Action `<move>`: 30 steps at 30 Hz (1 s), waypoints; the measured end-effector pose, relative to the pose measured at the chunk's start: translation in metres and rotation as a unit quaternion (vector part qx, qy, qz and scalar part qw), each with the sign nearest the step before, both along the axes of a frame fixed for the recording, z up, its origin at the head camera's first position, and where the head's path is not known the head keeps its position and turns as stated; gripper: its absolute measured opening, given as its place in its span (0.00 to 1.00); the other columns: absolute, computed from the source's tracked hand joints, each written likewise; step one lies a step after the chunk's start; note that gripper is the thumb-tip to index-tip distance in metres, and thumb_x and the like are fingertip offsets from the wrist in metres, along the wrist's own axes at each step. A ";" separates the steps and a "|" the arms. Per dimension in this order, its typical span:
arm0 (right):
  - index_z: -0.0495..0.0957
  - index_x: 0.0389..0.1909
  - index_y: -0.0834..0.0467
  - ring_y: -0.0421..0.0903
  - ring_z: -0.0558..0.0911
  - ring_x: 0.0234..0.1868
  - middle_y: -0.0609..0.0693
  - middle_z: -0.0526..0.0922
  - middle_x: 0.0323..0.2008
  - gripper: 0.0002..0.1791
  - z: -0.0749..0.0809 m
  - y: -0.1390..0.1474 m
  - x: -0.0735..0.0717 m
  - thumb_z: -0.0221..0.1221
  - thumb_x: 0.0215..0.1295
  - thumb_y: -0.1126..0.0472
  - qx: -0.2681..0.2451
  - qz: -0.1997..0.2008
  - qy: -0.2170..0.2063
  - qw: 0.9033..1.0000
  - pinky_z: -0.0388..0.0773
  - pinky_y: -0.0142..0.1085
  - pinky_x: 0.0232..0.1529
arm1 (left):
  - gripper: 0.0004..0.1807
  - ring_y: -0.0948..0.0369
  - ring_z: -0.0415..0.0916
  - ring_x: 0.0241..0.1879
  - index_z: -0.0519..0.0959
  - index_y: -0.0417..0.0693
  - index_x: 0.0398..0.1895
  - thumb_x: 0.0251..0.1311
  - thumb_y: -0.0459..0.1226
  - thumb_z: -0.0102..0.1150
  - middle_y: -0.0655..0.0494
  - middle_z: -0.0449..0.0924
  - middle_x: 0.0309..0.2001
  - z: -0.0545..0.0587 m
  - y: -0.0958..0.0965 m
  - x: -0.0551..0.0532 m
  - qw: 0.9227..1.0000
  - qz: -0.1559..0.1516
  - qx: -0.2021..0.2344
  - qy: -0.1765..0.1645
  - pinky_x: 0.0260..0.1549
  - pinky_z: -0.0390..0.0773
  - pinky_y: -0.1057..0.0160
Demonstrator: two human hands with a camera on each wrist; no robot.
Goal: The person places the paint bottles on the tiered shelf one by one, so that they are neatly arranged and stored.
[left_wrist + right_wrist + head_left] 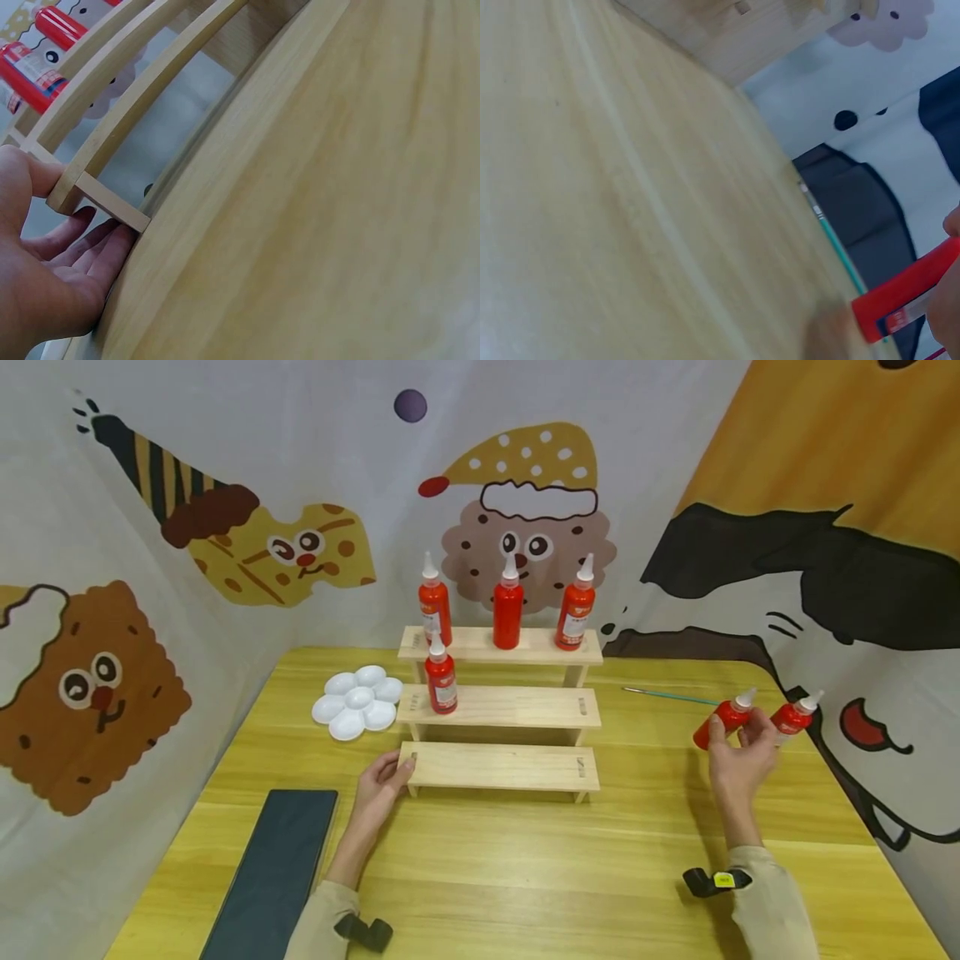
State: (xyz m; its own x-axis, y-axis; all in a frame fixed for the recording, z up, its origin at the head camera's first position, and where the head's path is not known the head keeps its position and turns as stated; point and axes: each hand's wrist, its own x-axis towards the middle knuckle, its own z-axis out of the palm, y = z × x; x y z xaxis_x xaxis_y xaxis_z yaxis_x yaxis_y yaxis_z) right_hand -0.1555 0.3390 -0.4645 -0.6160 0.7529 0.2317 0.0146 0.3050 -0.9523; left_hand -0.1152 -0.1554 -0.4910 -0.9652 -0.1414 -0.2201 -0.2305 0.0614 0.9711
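Note:
A three-tier wooden stand (504, 767) stands mid-table. My left hand (377, 792) holds the left end of its lowest step, thumb at the plank's corner and fingers by the side support (112, 202). Over at the right, my right hand (738, 768) grips a red squeeze bottle (722, 724) with a white nozzle, tilted. Its base (877, 315) shows in the right wrist view; the rest is cut off or covered by the hand. Just beyond is another red bottle (791, 718), partly hidden. One red bottle (442, 683) stands on the middle step, and three like the red bottle (507, 614) stand on top.
Left of the stand lies a white flower-shaped palette (358, 697). A dark flat board (273, 868) lies at the table's left front. A thin teal paintbrush (671, 696) lies behind the held bottle. A cartoon-printed cloth (300, 410) hangs around the table.

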 end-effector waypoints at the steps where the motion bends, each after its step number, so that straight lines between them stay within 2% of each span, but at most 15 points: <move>1: 0.68 0.69 0.59 0.43 0.76 0.62 0.57 0.76 0.64 0.31 -0.003 0.000 -0.001 0.65 0.66 0.60 -0.002 -0.001 -0.007 1.000 0.70 0.34 0.69 | 0.25 0.59 0.78 0.53 0.73 0.38 0.65 0.72 0.43 0.60 0.36 0.77 0.62 0.000 0.000 0.000 1.000 0.000 0.000 0.000 0.46 0.80 0.70; 5: 0.67 0.70 0.59 0.44 0.78 0.60 0.60 0.76 0.63 0.31 -0.012 0.002 -0.006 0.63 0.67 0.61 -0.005 -0.003 -0.027 1.000 0.73 0.33 0.67 | 0.26 0.58 0.78 0.54 0.74 0.39 0.65 0.71 0.44 0.61 0.36 0.77 0.62 0.000 0.000 -0.001 1.000 -0.001 -0.005 -0.003 0.46 0.80 0.68; 8: 0.68 0.69 0.61 0.40 0.78 0.54 0.57 0.78 0.60 0.30 -0.019 0.005 -0.008 0.63 0.68 0.59 0.004 -0.011 -0.057 0.998 0.74 0.31 0.63 | 0.26 0.56 0.78 0.55 0.74 0.39 0.65 0.71 0.45 0.61 0.36 0.77 0.63 -0.001 0.000 -0.002 1.000 -0.003 -0.012 -0.004 0.48 0.80 0.66; 12: 0.70 0.65 0.65 0.31 0.72 0.43 0.47 0.77 0.47 0.29 -0.028 0.008 -0.009 0.63 0.67 0.57 0.024 -0.020 -0.086 0.996 0.72 0.26 0.51 | 0.27 0.56 0.77 0.56 0.73 0.38 0.66 0.71 0.45 0.60 0.36 0.77 0.63 -0.001 -0.001 -0.001 1.000 -0.005 -0.014 -0.003 0.49 0.80 0.65; 15: 0.72 0.62 0.66 0.28 0.70 0.38 0.41 0.74 0.41 0.27 -0.033 0.007 -0.009 0.64 0.66 0.58 0.032 -0.021 -0.087 0.995 0.67 0.22 0.44 | 0.26 0.58 0.77 0.55 0.74 0.39 0.66 0.71 0.44 0.60 0.37 0.77 0.63 -0.001 -0.001 -0.001 1.000 -0.004 -0.010 -0.005 0.48 0.80 0.66; 18: 0.72 0.61 0.66 0.27 0.68 0.36 0.41 0.73 0.39 0.26 -0.035 0.007 -0.009 0.64 0.66 0.58 0.037 -0.021 -0.093 0.995 0.65 0.22 0.42 | 0.26 0.57 0.77 0.55 0.74 0.39 0.65 0.71 0.44 0.60 0.37 0.77 0.63 -0.001 0.000 0.000 1.000 -0.003 -0.007 -0.004 0.48 0.80 0.66; 23: 0.72 0.60 0.65 0.28 0.70 0.37 0.44 0.76 0.42 0.25 -0.034 0.009 -0.010 0.65 0.66 0.58 0.033 -0.023 -0.100 0.994 0.67 0.22 0.43 | 0.26 0.60 0.79 0.51 0.75 0.37 0.63 0.69 0.44 0.62 0.37 0.79 0.60 -0.003 0.000 0.000 1.000 0.004 -0.005 0.013 0.44 0.81 0.69; 27: 0.72 0.62 0.62 0.31 0.75 0.43 0.47 0.78 0.47 0.26 -0.024 0.008 -0.013 0.64 0.67 0.57 0.027 -0.017 -0.098 0.995 0.75 0.25 0.53 | 0.26 0.63 0.79 0.47 0.76 0.34 0.61 0.68 0.45 0.63 0.36 0.80 0.57 -0.005 0.000 0.000 1.000 0.009 -0.004 0.029 0.40 0.81 0.71; 30: 0.72 0.63 0.63 0.36 0.78 0.48 0.47 0.78 0.49 0.26 -0.013 0.006 -0.015 0.64 0.67 0.58 0.028 -0.004 -0.086 0.996 0.78 0.33 0.60 | 0.26 0.61 0.79 0.49 0.75 0.35 0.62 0.69 0.44 0.63 0.35 0.79 0.59 -0.004 -0.001 -0.001 1.000 0.008 -0.004 0.018 0.42 0.81 0.70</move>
